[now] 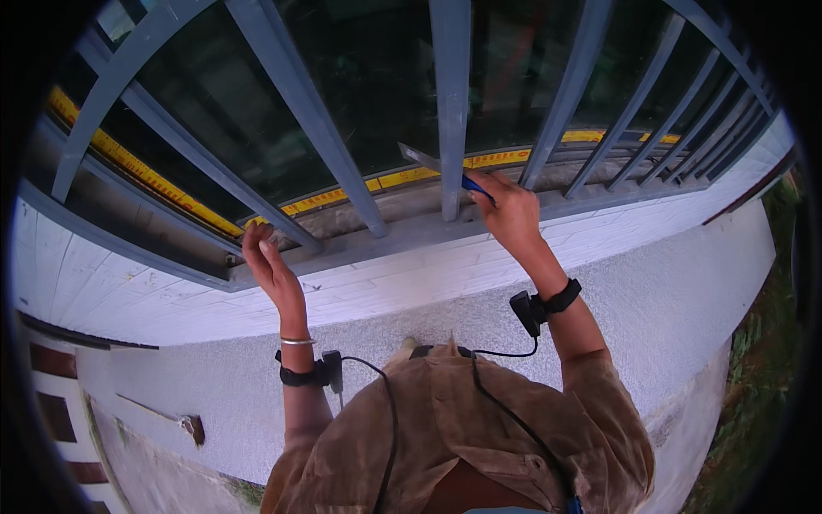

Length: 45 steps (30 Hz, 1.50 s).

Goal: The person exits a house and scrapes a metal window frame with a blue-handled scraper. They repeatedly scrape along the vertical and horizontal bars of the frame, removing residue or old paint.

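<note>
My right hand (510, 205) holds the blue handle of a putty knife or scraper (420, 157), whose flat metal blade passes behind a grey metal window bar (453, 115) and points left. The blade lies in front of the yellow printed tape (392, 178) along the bottom of the dark window glass (379, 90). At the lower left, my left hand (266, 257) is raised beside a slanting bar, its fingertips near the tape's corner (257, 221). Its fingers are partly curled, and whether they grip anything is unclear.
Several grey bars form a grille on a bottom rail (385, 247) above a white brick wall (398, 276). Pale textured ground (231, 385) lies below, with a hammer-like tool (191, 427) at left and grass (751, 366) at right. Black cables (392, 417) run from my wrist straps.
</note>
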Motion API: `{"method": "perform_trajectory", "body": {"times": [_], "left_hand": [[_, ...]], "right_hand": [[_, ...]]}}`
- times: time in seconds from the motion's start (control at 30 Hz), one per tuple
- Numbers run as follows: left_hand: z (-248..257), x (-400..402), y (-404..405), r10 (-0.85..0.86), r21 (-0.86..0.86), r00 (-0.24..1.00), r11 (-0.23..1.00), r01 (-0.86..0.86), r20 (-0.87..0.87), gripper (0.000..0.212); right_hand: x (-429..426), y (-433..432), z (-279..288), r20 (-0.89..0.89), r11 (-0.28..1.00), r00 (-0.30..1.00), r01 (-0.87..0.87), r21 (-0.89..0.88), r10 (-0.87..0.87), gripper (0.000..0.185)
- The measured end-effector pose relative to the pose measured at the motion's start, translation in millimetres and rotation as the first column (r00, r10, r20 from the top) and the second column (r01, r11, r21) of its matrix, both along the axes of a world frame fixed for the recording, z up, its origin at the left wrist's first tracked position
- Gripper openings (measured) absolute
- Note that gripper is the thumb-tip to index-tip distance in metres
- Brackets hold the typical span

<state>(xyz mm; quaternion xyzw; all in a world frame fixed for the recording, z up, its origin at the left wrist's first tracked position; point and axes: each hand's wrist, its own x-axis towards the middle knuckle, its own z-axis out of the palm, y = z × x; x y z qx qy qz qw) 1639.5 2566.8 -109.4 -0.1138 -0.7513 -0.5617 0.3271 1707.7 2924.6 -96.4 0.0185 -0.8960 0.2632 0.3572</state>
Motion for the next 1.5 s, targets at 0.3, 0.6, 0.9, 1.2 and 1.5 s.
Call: {"method": "perform_trajectory", "body": {"times": [0.3, 0.6, 0.9, 1.2, 1.5], "left_hand": [[-63, -77, -18, -0.088, 0.126, 0.922, 0.991, 0.043, 0.378, 0.05], [-93, -86, -10, -0.114, 0.145, 0.958, 0.986, 0.078, 0.263, 0.045], [-72, -81, -9, -0.169, 0.148, 0.937, 0.981, 0.129, 0.305, 0.05], [-59, -73, -4, -0.189, 0.242, 0.933, 0.963, 0.115, 0.306, 0.049], [-42, -67, 4, -0.199, 0.331, 0.917, 0.94, 0.079, 0.345, 0.048]], "right_hand": [[-46, -1, -21, 0.06, 0.993, 0.993, -0.102, 0.067, 0.098, 0.031], [-40, -2, -10, 0.178, 0.987, 0.972, -0.158, 0.011, 0.154, 0.04], [-11, 6, -14, 0.095, 0.993, 0.989, -0.115, 0.03, 0.112, 0.045], [105, 5, -40, -0.04, 0.933, 0.996, 0.061, -0.353, -0.081, 0.038], [108, -23, -11, -0.11, 0.984, 0.985, -0.148, -0.097, 0.137, 0.035]]}}
